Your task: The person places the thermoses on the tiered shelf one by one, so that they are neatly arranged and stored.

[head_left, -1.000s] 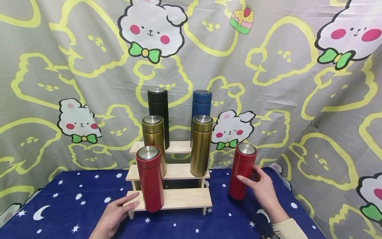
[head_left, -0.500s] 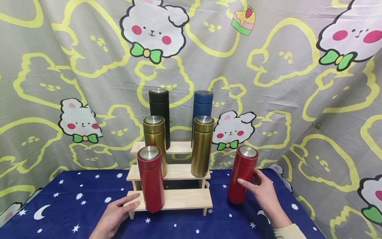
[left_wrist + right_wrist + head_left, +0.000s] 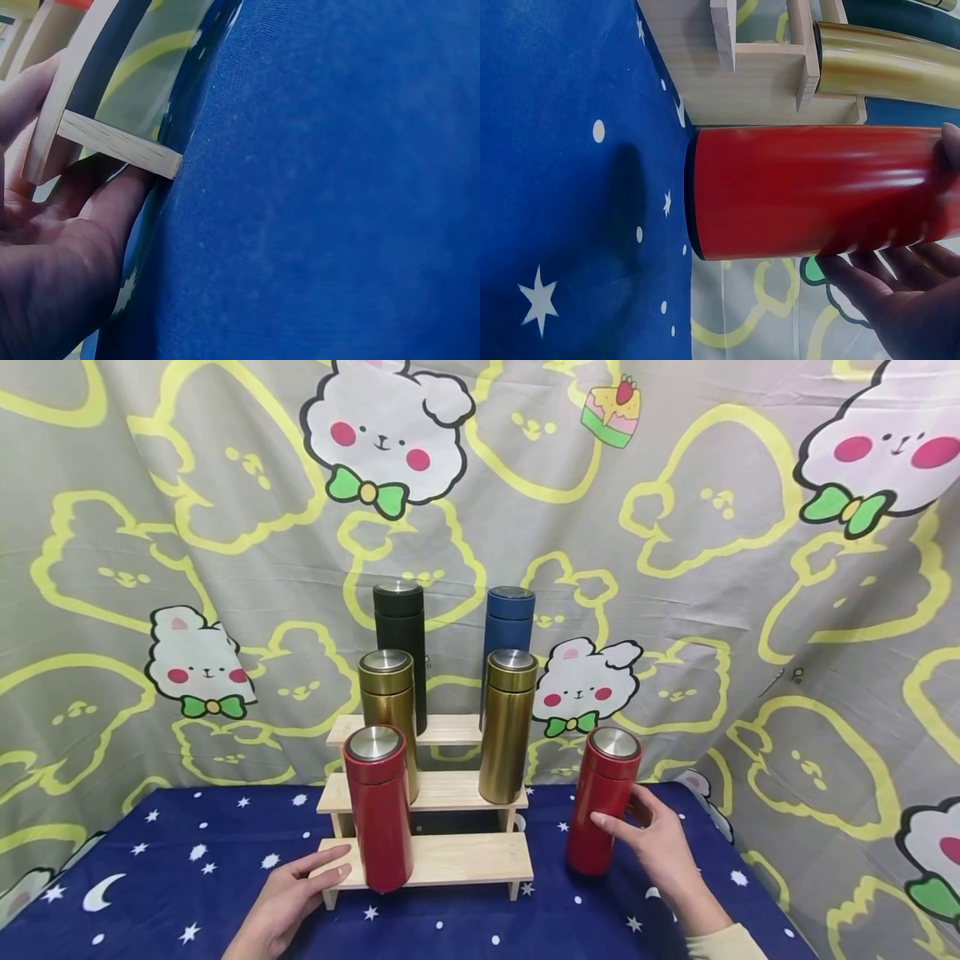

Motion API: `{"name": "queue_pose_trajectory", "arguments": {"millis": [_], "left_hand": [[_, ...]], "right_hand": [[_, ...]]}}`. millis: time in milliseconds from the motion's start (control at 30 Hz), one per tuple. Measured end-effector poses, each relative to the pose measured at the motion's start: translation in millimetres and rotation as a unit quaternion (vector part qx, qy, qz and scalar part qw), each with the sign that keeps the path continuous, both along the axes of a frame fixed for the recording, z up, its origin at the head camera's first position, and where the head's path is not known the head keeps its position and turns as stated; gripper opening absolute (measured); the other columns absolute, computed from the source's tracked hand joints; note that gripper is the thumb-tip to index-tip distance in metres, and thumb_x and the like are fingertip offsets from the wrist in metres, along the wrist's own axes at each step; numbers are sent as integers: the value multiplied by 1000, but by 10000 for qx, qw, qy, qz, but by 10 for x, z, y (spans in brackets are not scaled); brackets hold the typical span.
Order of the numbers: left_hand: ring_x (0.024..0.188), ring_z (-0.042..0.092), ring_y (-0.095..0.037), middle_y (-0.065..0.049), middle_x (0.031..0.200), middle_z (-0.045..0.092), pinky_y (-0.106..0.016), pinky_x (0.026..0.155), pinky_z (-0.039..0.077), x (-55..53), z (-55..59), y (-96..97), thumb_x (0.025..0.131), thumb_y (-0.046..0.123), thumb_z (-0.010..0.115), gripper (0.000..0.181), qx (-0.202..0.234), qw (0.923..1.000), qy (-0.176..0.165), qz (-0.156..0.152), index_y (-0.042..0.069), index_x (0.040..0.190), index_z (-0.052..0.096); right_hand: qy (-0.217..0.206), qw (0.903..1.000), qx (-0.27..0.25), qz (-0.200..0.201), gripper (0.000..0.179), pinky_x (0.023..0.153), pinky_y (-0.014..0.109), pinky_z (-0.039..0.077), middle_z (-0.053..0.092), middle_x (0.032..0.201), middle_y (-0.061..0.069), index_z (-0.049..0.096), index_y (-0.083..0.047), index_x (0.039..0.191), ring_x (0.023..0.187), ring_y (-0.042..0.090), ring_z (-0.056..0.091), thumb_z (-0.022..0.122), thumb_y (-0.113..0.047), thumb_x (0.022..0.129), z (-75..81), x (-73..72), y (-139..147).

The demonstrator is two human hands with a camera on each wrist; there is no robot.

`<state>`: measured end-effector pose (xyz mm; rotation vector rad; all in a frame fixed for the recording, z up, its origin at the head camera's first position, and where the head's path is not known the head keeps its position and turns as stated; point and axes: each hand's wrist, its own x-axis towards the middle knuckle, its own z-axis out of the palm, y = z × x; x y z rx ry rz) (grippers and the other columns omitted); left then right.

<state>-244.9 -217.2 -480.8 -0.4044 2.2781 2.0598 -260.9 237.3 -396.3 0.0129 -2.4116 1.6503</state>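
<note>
My right hand [image 3: 660, 843] grips a red thermos flask [image 3: 603, 806] with a steel lid, thumb on its near side. The flask is upright beside the right end of a three-step wooden stand [image 3: 472, 858]. In the right wrist view, a shadow lies on the cloth apart from the flask's base [image 3: 712, 195], so it seems slightly raised. My left hand [image 3: 288, 897] holds the left end of the bottom step. In the left wrist view its fingers [image 3: 120, 202] reach under the board by the leg [image 3: 124, 142]. A second red flask [image 3: 381, 818] stands on that step's left part.
Two gold flasks [image 3: 508, 735] stand on the middle step. On the top step are a black flask [image 3: 400, 635] and a blue flask [image 3: 510, 618]. A navy star-patterned cloth [image 3: 225, 843] covers the table. A patterned curtain [image 3: 262, 577] hangs close behind.
My right hand has moved the red flask slightly left and nearer to me. The left hand and the flasks on the stand have stayed in place.
</note>
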Motion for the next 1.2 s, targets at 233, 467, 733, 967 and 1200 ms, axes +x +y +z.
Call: {"name": "queue_pose_trajectory", "arguments": {"millis": [233, 467, 733, 967, 1200], "left_hand": [[126, 46, -42, -31, 144, 41, -60, 99, 39, 3, 2, -2, 85, 27, 79, 55, -22, 10000, -30, 19, 0, 130, 63], [126, 47, -41, -31, 145, 39, -59, 100, 40, 3, 21, 4, 85, 27, 79, 55, -4, 10000, -24, -21, 0, 131, 62], [126, 47, -43, -31, 143, 41, -59, 99, 41, 5, 21, 6, 84, 28, 80, 56, -60, 9999, -98, 23, 0, 130, 63], [127, 45, -44, -32, 144, 40, -60, 99, 39, 6, 22, 9, 84, 28, 79, 57, -9, 10000, -60, -5, 0, 131, 62], [125, 48, -41, -31, 143, 42, -58, 99, 41, 11, 7, 3, 84, 28, 80, 56, -25, 10000, -69, 42, 0, 130, 63]], "right_hand": [[-14, 10000, 70, 25, 72, 92, 32, 47, 57, 132, 18, 46, -2, 142, 120, 30, 53, 79, -32, 85, -25, 24, -12], [-37, 9999, 37, 91, 71, 90, 30, 47, 57, 131, 17, 47, -2, 141, 119, 29, 53, 79, -30, 85, -28, 40, -23], [75, 9997, -110, 225, 67, 91, 29, 47, 59, 129, 16, 50, -3, 139, 118, 28, 53, 81, -25, 84, 1, 60, -74], [95, 9995, -112, 283, 65, 92, 29, 46, 58, 129, 14, 52, -4, 138, 119, 26, 53, 81, -26, 83, 21, 81, -117], [78, 9992, -160, 352, 64, 98, 42, 43, 57, 131, 13, 53, -7, 138, 120, 26, 51, 80, -27, 84, 69, 111, -159]]}}
